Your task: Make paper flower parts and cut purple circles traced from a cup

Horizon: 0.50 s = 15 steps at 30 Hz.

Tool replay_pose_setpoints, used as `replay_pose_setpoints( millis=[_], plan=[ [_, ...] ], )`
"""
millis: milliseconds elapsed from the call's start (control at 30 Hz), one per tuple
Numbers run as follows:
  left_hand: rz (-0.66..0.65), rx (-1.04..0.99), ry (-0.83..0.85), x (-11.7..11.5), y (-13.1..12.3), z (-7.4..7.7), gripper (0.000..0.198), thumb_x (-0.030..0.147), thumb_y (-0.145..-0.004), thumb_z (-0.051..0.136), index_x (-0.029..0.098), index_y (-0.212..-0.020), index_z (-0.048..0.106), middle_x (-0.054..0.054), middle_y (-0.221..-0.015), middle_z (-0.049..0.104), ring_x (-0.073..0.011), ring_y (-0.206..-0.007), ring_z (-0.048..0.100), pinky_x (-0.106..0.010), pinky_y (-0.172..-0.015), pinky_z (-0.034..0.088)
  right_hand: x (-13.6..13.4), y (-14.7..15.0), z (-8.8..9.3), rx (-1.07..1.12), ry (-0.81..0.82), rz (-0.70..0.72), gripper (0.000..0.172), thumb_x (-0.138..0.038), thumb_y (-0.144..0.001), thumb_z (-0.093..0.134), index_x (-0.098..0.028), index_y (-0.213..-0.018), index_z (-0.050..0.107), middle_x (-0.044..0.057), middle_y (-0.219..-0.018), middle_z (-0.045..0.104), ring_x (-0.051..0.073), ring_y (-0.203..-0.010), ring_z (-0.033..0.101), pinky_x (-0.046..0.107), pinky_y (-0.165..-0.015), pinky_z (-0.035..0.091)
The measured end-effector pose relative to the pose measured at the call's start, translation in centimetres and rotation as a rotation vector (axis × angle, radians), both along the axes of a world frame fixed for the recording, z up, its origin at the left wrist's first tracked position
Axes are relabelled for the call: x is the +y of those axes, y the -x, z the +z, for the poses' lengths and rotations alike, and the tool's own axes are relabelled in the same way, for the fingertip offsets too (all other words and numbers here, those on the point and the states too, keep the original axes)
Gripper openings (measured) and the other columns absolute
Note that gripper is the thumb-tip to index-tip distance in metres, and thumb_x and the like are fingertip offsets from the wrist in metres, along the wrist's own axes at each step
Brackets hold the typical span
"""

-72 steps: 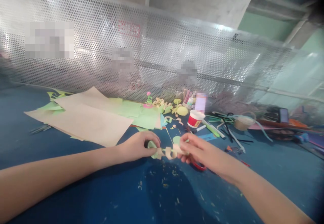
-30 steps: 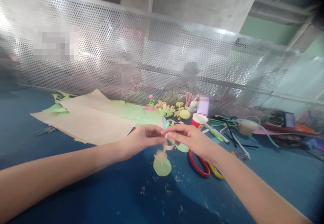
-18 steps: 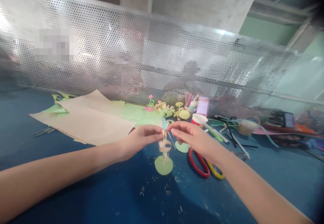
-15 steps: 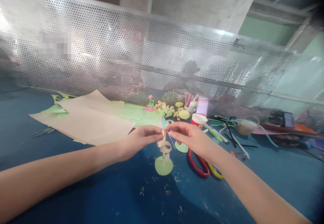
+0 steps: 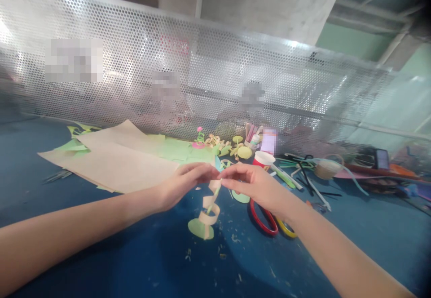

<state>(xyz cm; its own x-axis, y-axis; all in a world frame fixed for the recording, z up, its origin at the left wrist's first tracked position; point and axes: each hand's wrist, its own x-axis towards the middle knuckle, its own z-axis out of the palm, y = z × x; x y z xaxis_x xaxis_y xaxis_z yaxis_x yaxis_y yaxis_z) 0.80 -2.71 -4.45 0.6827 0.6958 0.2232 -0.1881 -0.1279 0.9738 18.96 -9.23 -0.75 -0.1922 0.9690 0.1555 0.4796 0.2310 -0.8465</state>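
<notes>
A small paper craft (image 5: pixel 207 212) hangs above the blue table (image 5: pixel 101 253): a tan spiral strip round a thin green stem, with a green paper disc at its lower end. My right hand (image 5: pixel 251 185) pinches the top of the spiral between thumb and fingertips. My left hand (image 5: pixel 183 183) is just left of it, fingers curled and blurred, close to the top of the craft; whether it touches is unclear. The craft tilts down to the left.
Brown and green paper sheets (image 5: pixel 114 161) lie at the back left. A red-and-white cup (image 5: pixel 263 160), finished paper pieces (image 5: pixel 232 147), pens and sticks (image 5: pixel 296 172) sit behind the hands. Red and yellow scissor handles (image 5: pixel 269 221) lie under my right wrist. A perforated metal screen (image 5: pixel 202 77) closes the far side.
The craft was stretched flat between both hands, then lifted upright by its top. Now its disc end has swung left, and my left hand's fingers have loosened from the top.
</notes>
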Motion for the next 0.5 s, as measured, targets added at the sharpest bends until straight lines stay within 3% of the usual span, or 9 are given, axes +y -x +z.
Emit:
replay_pose_setpoints(
  millis=[100,200,333,500],
  plan=[
    [0.014,-0.005,-0.149,-0.15,0.03,0.17,0.017,0.033,-0.082,0.059,0.018,-0.089,0.058,-0.001,-0.087,0.056,-0.0142,-0.088,0.054,-0.027,-0.079,0.044,0.14,0.11,-0.18,0.021,-0.006,-0.039,0.015,-0.031,-0.076,0.064,-0.02,-0.086,0.067,0.001,-0.082,0.067,0.013,-0.075,0.059,0.026,-0.069,0.045],
    [0.063,-0.002,-0.236,-0.33,0.07,-0.06,0.025,0.027,-0.073,0.068,0.02,-0.09,0.051,0.0,-0.09,0.053,-0.0141,-0.086,0.055,-0.025,-0.071,0.047,0.37,0.25,-0.53,0.024,-0.055,-0.075,0.014,-0.032,-0.076,0.064,-0.02,-0.083,0.066,0.001,-0.079,0.066,0.013,-0.071,0.058,0.025,-0.066,0.045],
    [0.129,0.114,-0.25,-0.63,0.05,-0.37,0.024,0.031,-0.075,0.065,0.02,-0.085,0.047,0.002,-0.079,0.053,-0.0075,-0.059,0.052,-0.02,-0.053,0.044,0.46,0.45,-0.79,-0.011,-0.16,-0.119,0.014,-0.032,-0.075,0.064,-0.02,-0.082,0.066,0.001,-0.079,0.065,0.013,-0.069,0.058,0.025,-0.064,0.045],
    [0.177,0.128,-0.258,-0.65,0.02,-0.22,0.022,0.035,-0.075,0.065,0.017,-0.078,0.053,0.001,-0.075,0.055,-0.0099,-0.065,0.055,-0.021,-0.056,0.046,0.1,0.66,-0.42,-0.03,-0.21,-0.124,0.018,-0.035,-0.08,0.058,-0.02,-0.083,0.068,0.001,-0.077,0.064,0.012,-0.066,0.056,0.024,-0.06,0.044]
  ],
)
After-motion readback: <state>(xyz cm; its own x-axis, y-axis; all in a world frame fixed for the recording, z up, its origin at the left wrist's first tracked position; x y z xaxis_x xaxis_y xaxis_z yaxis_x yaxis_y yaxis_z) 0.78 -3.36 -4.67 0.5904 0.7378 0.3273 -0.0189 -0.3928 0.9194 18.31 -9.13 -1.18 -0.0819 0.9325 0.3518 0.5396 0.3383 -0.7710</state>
